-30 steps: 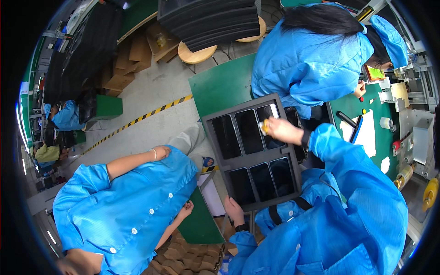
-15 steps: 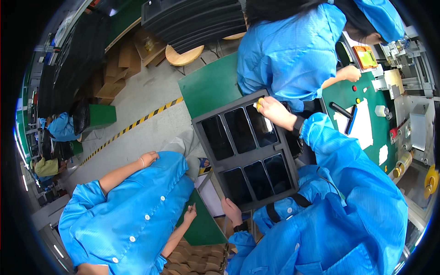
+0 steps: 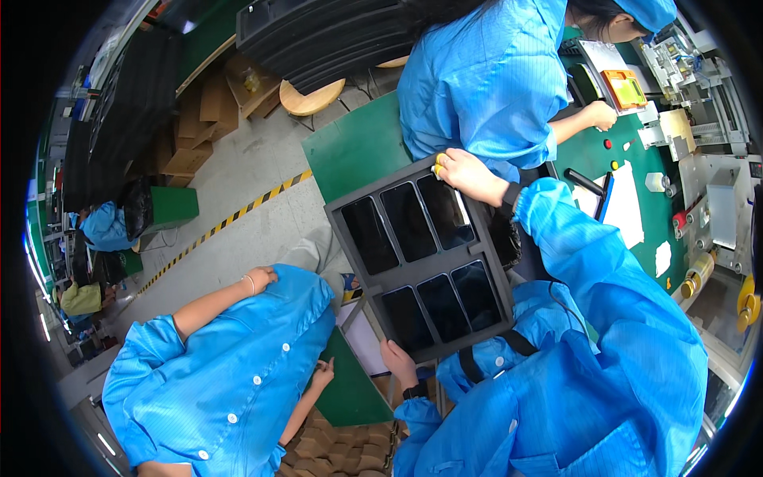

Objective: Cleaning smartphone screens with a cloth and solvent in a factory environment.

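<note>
A black foam tray (image 3: 423,273) is held out between my two hands, slightly tilted. Its two rows of slots carry several dark, glossy, phone-shaped screens (image 3: 404,221). At the tray's near left corner, my left hand (image 3: 399,363) has its fingers closed on the edge, partly hidden beneath. On the far edge, near the top right corner, my right hand (image 3: 469,173) grips the rim, with yellow covers on some fingertips. Both wrists wear black bands.
A person in blue (image 3: 230,358) stands close on the left; another (image 3: 485,79) works at the green bench (image 3: 656,215) ahead. A small green table (image 3: 350,143) lies beyond the tray. Stacked black trays (image 3: 326,40), a wooden stool (image 3: 312,97) and cardboard boxes (image 3: 191,131) stand farther off.
My right hand has shifted from over the top right screen up to the tray's far edge. The tray has moved slightly left. The person ahead has raised their head into view.
</note>
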Available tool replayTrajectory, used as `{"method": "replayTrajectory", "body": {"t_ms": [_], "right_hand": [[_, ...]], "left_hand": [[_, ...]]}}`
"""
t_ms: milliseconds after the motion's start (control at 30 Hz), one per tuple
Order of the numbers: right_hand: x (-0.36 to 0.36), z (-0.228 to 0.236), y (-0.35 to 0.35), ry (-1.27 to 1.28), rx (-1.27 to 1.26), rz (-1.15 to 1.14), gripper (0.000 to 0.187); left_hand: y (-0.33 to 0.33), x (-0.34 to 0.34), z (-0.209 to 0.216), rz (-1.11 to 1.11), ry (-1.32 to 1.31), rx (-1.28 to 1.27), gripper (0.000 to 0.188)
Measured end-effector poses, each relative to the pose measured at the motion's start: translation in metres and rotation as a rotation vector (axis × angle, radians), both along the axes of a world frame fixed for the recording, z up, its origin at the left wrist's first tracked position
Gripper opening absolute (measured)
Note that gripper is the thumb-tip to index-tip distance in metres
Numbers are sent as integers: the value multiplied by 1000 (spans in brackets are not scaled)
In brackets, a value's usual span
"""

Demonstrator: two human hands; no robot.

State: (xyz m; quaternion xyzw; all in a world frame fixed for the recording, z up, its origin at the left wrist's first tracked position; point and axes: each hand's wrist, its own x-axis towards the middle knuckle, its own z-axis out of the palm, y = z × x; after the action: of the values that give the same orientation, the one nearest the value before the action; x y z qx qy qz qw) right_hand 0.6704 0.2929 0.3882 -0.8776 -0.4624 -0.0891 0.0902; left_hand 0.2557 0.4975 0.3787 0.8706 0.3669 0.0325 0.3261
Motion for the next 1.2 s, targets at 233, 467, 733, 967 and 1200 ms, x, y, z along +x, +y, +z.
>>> {"method": "replayTrajectory", "body": {"t_ms": [233, 467, 733, 967, 1200], "right_hand": [[-28, -16, -8, 126, 142, -20, 10], [-121, 4, -34, 513, 117, 30, 8], [-31, 2, -14, 145, 163, -32, 9], [-28, -16, -1, -5, -19, -102, 12], [-122, 9, -26, 281, 94, -22, 9]], "left_hand": [[0, -8, -8, 9, 19, -17, 31], [-3, -3, -4, -6, -60, 59, 28], [-1, -6, -7, -3, -14, 27, 31], [-3, -4, -2, -1, -8, 31, 32], [-1, -5, -2, 11, -21, 18, 31]]}}
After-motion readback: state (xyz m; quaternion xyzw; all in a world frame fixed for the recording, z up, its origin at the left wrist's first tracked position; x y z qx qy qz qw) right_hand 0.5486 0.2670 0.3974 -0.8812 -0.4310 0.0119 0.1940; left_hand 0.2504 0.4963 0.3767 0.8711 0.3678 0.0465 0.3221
